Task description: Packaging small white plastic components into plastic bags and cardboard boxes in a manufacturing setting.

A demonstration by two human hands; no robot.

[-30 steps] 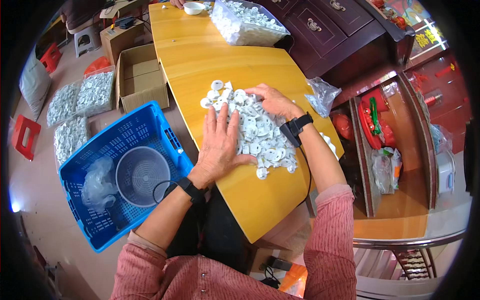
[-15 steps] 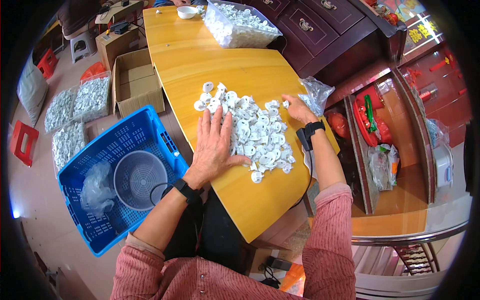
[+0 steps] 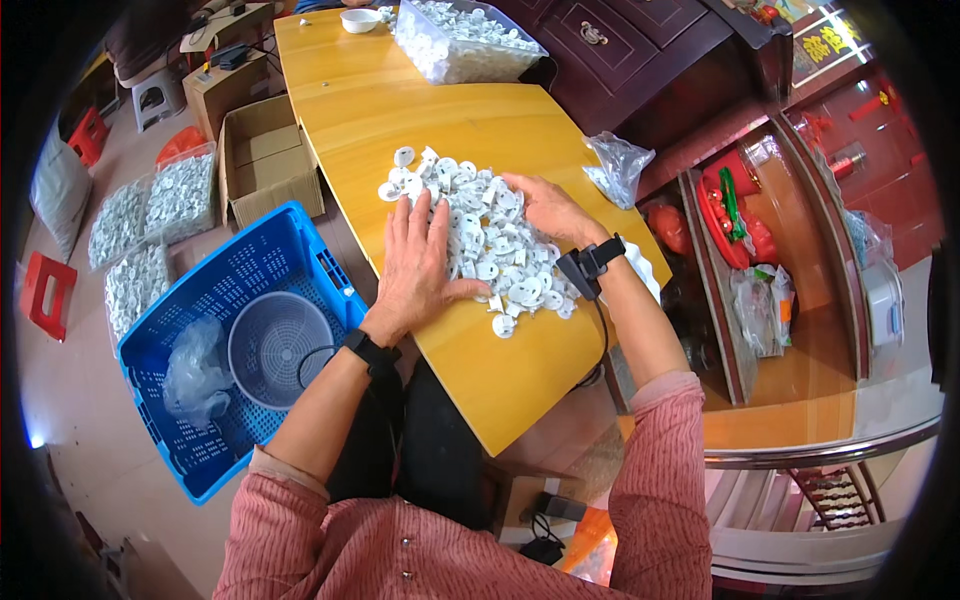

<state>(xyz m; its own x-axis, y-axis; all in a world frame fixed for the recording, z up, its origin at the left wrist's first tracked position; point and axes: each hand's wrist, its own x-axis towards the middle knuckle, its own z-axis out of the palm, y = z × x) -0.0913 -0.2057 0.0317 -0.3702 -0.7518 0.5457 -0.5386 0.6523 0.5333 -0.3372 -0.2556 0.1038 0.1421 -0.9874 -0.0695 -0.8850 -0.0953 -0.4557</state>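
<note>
A loose pile of small white plastic parts (image 3: 510, 262), some round with holes and some with prongs, lies on the yellow wooden table (image 3: 470, 115). Against the pile's left side rests my left hand (image 3: 412, 268), open, its fingers spread and its thumb reaching along the near edge. My right hand (image 3: 555, 213) touches the far right side with its index finger stretched over the parts. The other fingers of that hand are bent and partly hidden, and no held part shows. Each wrist wears a black band.
A clear tub (image 3: 470, 45) of white parts and a white bowl (image 3: 361, 20) stand at the table's far end. At right lies a clear plastic bag (image 3: 620, 165). A blue crate (image 3: 235, 460) holding a grey basket (image 3: 280, 350) stands left, near a cardboard box (image 3: 270, 155).
My right hand has moved left from beside the plastic bag onto the pile's right side, pushing parts inward. My left hand stays by the pile. The view has shifted slightly.
</note>
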